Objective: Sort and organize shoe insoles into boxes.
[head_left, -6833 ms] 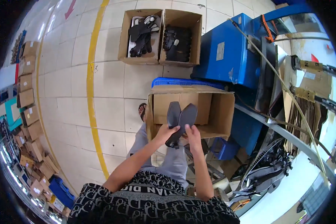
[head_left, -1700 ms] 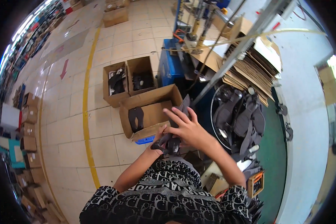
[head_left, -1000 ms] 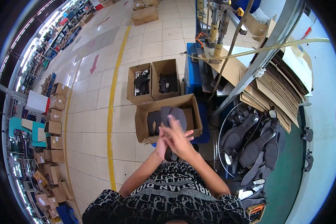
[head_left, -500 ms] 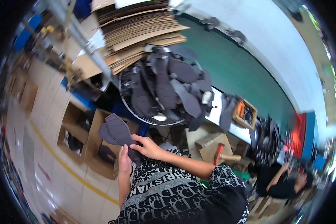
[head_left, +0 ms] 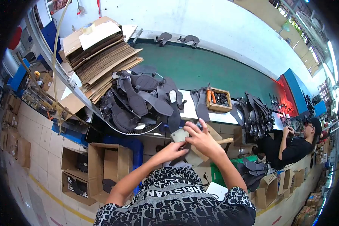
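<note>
My left hand (head_left: 172, 150) and my right hand (head_left: 202, 138) meet in front of my chest at the edge of the workbench. Between their fingers is a small pale grey flat piece (head_left: 179, 134); the left hand grips it from below and the right hand's fingers close over its right edge. A wooden handle (head_left: 226, 141) sticks out to the right just behind my right hand. Beyond the hands stands a round wire basket (head_left: 121, 130) heaped with dark grey sandal soles (head_left: 141, 98).
A stack of flattened cardboard (head_left: 101, 49) lies at the back left. A small wooden box (head_left: 217, 100) with orange-handled pliers sits on the green bench (head_left: 199, 69). Open cardboard boxes (head_left: 101, 167) stand on the floor at lower left. A seated person in black (head_left: 290, 148) works at the right.
The view has swung from the floor boxes up to the workbench. The dark soles I held half a second ago are gone from my hands, which now hold a pale flat piece.
</note>
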The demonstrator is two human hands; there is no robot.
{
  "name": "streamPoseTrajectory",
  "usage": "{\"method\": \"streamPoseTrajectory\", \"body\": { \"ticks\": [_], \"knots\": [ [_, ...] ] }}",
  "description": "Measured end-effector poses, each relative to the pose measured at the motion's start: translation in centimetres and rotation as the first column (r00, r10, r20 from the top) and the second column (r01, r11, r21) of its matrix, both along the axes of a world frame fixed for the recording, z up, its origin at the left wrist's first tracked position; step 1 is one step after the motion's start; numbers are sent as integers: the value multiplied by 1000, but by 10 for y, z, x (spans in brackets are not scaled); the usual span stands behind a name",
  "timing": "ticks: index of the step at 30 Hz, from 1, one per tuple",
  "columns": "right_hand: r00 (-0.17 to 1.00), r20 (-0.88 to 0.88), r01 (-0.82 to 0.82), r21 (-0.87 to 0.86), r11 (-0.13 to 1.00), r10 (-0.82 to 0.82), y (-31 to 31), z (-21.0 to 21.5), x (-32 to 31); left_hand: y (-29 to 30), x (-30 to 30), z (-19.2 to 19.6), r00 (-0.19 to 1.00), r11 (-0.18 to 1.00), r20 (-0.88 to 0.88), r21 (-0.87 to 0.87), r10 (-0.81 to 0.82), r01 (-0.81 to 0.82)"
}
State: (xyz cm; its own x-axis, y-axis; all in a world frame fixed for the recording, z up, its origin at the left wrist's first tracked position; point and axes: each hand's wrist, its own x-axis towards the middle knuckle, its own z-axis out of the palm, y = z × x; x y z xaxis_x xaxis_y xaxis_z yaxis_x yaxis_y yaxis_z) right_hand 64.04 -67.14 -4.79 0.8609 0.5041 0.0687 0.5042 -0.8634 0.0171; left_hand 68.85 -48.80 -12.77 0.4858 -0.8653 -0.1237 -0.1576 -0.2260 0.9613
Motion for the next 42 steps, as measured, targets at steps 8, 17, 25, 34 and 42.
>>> {"method": "streamPoseTrajectory", "body": {
  "ticks": [8, 17, 25, 34, 42],
  "knots": [
    [683, -545, 686, 707, 171, -486, -76, -113, 31, -114, 39, -60, 740, 880, -646, -225, 186, -418],
    [768, -455, 554, 825, 112, -451, -125, -207, 193, -128, 80, -34, 749, 829, 450, 33, 486, -558],
    [650, -93, 634, 614, 470, -755, -72, -156, 195, 10, 32, -63, 879, 884, -159, 219, 449, -412],
    [880, -89, 350, 787, 508, -467, -26, -138, 186, 0, 62, -107, 856, 877, -195, 140, 480, -460],
    [985, -88, 148, 873, -466, 148, -70, -73, 84, -22, 61, -71, 424, 940, -892, 1, 155, -342]
  ]
}}
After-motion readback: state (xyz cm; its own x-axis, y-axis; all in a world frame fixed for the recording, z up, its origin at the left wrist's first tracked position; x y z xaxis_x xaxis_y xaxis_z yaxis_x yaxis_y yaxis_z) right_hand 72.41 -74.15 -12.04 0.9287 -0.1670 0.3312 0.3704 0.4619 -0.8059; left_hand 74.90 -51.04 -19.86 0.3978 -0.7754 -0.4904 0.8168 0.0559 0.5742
